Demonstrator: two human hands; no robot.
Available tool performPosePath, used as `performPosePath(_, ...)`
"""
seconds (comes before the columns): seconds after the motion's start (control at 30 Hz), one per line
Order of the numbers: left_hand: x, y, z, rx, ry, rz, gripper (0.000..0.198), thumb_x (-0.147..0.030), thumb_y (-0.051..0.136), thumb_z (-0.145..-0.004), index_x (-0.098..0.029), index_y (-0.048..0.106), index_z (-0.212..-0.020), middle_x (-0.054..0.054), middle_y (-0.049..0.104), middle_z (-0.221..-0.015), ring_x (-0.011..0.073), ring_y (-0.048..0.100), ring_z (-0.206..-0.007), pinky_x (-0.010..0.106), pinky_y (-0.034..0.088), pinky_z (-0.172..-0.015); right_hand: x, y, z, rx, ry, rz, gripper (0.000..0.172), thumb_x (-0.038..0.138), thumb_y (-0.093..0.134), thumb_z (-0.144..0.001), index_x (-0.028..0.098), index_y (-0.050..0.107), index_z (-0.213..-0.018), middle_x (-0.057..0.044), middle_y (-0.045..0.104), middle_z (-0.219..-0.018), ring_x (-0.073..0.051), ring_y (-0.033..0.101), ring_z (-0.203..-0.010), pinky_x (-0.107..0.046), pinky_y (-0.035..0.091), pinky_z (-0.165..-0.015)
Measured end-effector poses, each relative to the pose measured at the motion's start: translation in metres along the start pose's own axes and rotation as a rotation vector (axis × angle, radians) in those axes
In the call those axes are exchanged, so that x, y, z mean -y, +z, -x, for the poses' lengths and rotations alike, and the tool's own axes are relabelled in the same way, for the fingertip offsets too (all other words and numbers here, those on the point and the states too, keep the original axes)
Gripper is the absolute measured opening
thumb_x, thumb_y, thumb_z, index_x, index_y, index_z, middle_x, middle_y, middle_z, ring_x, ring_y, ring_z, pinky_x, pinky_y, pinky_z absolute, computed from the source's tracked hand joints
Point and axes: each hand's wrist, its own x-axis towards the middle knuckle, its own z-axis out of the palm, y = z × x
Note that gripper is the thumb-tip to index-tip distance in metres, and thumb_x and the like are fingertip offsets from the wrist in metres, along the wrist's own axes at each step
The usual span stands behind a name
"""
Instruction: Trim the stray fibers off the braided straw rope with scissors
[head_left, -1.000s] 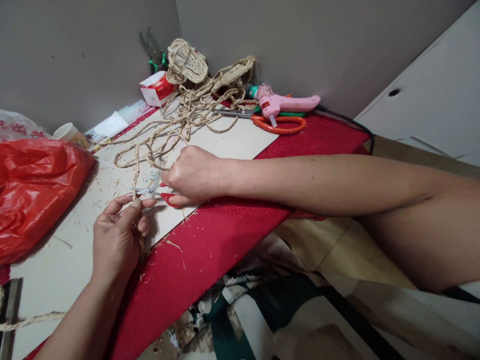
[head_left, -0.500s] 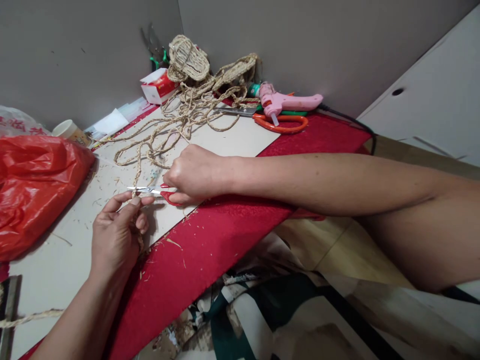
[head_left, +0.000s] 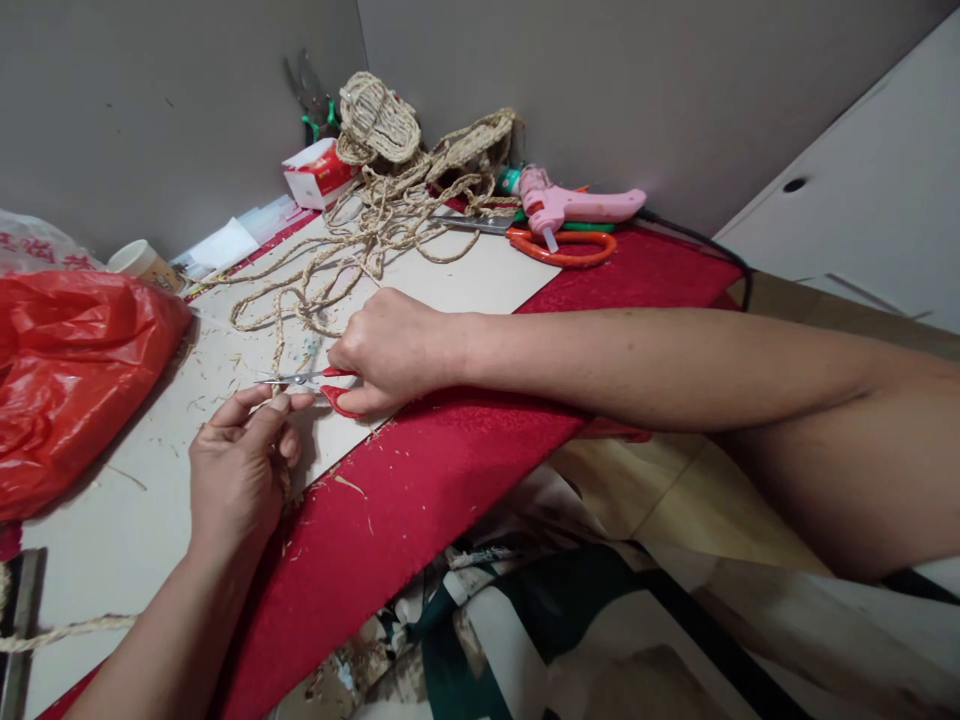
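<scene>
My left hand pinches a braided straw rope between thumb and fingers, close to the board's front edge. Small scissors with red handles are held in my right hand, their blades a little apart and pointing left. The blades lie at the rope just above my left fingertips. From there the rope runs up into a loose tangle of the same cord on the white board. Part of the rope below my left fingers is hidden by the hand.
A red plastic bag lies at the left, near a paper cup. Behind stand a red and white box and pruning shears. A pink glue gun rests by large orange-handled scissors. Straw scraps dot the red cloth.
The small scissors' handles have spread a little and their blades have parted slightly. My left hand has shifted slightly to the right with the rope.
</scene>
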Motion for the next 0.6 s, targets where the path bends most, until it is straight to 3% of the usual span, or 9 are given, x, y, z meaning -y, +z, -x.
performPosePath(0.23, 0.0, -0.001, -0.001, -0.016, 0.001, 0.002, 0.028, -0.018, 0.08, -0.065, -0.016, 0.064, -0.088, 0.005, 0.074, -0.077, 0.006, 0.043, -0.041, 0.016, 0.03, -0.035, -0.002, -0.002, -0.001, 0.014, -0.014, -0.034, 0.036, 0.042, 0.051, -0.085, 0.015, 0.075, -0.09, -0.011, 0.072, -0.077, -0.018, 0.056, -0.067, -0.031, 0.027, -0.062)
performPosePath(0.37, 0.0, -0.002, -0.003, 0.007, 0.002, 0.032, 0.025, -0.017, 0.079, -0.067, -0.015, 0.065, -0.089, 0.006, 0.074, -0.078, 0.0055, 0.044, -0.043, 0.016, 0.033, -0.038, -0.004, 0.003, -0.002, -0.022, -0.007, -0.12, 0.031, 0.038, 0.053, -0.084, 0.015, 0.073, -0.08, -0.006, 0.067, -0.069, -0.014, 0.047, -0.06, -0.03, 0.023, -0.059)
performPosePath(0.47, -0.002, -0.001, -0.003, 0.021, -0.011, 0.072, 0.024, -0.015, 0.078, -0.067, -0.013, 0.067, -0.088, 0.007, 0.074, -0.076, 0.0049, 0.044, -0.042, 0.015, 0.034, -0.039, -0.009, 0.007, -0.006, -0.089, 0.061, -0.336, 0.028, 0.035, 0.056, -0.084, 0.015, 0.065, -0.069, 0.001, 0.055, -0.059, -0.009, 0.038, -0.057, -0.027, 0.023, -0.057)
performPosePath(0.6, -0.009, 0.0, 0.001, 0.114, -0.07, 0.09, 0.023, -0.017, 0.078, -0.068, -0.013, 0.069, -0.089, 0.007, 0.074, -0.078, 0.0058, 0.045, -0.041, 0.016, 0.032, -0.034, -0.02, 0.011, -0.015, -0.183, 0.118, -0.86, 0.039, 0.042, 0.06, -0.087, 0.014, 0.052, -0.062, 0.007, 0.042, -0.056, -0.005, 0.036, -0.056, -0.021, 0.029, -0.057)
